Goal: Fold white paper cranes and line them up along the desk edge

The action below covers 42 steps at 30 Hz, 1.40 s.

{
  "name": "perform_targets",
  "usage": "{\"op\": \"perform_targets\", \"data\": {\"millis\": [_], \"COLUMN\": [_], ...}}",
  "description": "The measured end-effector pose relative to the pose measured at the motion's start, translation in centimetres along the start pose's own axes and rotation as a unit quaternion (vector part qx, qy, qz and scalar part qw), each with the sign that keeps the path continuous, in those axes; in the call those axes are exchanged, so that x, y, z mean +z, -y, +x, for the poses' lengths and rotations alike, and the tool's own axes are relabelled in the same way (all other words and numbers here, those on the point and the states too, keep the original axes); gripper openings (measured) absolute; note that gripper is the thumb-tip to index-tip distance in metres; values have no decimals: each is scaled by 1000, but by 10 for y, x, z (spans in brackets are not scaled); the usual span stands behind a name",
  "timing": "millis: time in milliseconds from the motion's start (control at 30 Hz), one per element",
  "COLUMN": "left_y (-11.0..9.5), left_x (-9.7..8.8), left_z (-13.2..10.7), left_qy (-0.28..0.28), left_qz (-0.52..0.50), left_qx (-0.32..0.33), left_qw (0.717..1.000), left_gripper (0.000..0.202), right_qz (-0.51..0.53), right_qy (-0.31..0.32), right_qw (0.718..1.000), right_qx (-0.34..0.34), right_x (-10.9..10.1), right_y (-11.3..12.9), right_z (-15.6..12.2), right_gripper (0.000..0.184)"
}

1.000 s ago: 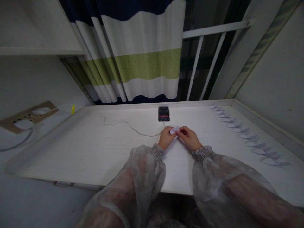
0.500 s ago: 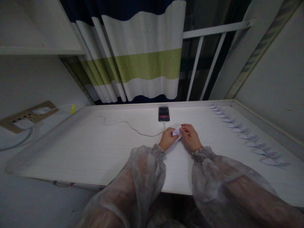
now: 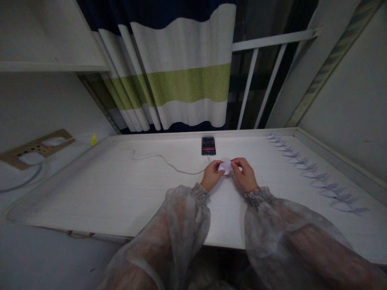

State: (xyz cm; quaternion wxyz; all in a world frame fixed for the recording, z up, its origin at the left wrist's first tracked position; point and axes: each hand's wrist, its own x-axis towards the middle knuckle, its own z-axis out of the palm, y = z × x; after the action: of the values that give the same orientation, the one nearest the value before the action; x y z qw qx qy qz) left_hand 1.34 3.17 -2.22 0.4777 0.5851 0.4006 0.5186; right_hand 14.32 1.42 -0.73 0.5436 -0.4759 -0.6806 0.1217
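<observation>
Between my two hands is a small piece of white folded paper [image 3: 225, 168], held above the white tabletop [image 3: 121, 189]. My left hand [image 3: 213, 175] pinches its left side, thumb in front and fingers behind. At the paper's right edge, my right hand [image 3: 244, 175] closes thumb and fingertips on it. The exact folds are too small to make out. Just beyond my left hand lies a phone [image 3: 208, 146] with a lit screen.
A white cable [image 3: 169, 162] runs leftward from the phone. Along the right side stands a row of several folded paper pieces [image 3: 314, 176]. A wall socket panel [image 3: 39, 148] is at left. A striped curtain [image 3: 187, 84] hangs behind the table's raised back edge.
The paper has turned between my fingers, from slanted to flatter and more spread sideways. My right fingertips have shifted slightly along its right edge.
</observation>
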Motion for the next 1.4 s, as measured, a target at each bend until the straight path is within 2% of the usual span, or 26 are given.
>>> {"op": "perform_targets", "data": {"millis": [133,400,600,800,1000,1133,1300,1400], "left_y": [2,-2,-4,-6,-8,-8,-5,-4], "left_x": [-1,-1,-1,1,2,2,3,4], "left_z": [1,-3,-3,-4,-9,-10,-9,-8], "left_qy": [-13,3,6,2,16,25,6,24], "left_qz": [-40,-7,-8,-15,79,113,98,96], "left_qx": [-3,0,4,-9,37,63,55,39], "left_qw": [999,1000,1000,1000,996,991,994,994], "left_gripper": [35,35,34,32,30,31,34,32], "right_qz": [-15,-69,-85,-102,-87,-108,-103,-103], "right_qy": [25,94,124,103,88,99,92,75], "right_qw": [999,993,986,977,987,986,989,990], "right_qx": [13,-6,78,159,105,81,60,58], "right_x": [-1,0,0,-3,-1,-1,0,1], "right_y": [0,4,4,8,10,11,10,7], "right_z": [-1,-1,-1,-2,-2,-1,-2,-2], "right_gripper": [10,13,22,24,20,19,18,16]}}
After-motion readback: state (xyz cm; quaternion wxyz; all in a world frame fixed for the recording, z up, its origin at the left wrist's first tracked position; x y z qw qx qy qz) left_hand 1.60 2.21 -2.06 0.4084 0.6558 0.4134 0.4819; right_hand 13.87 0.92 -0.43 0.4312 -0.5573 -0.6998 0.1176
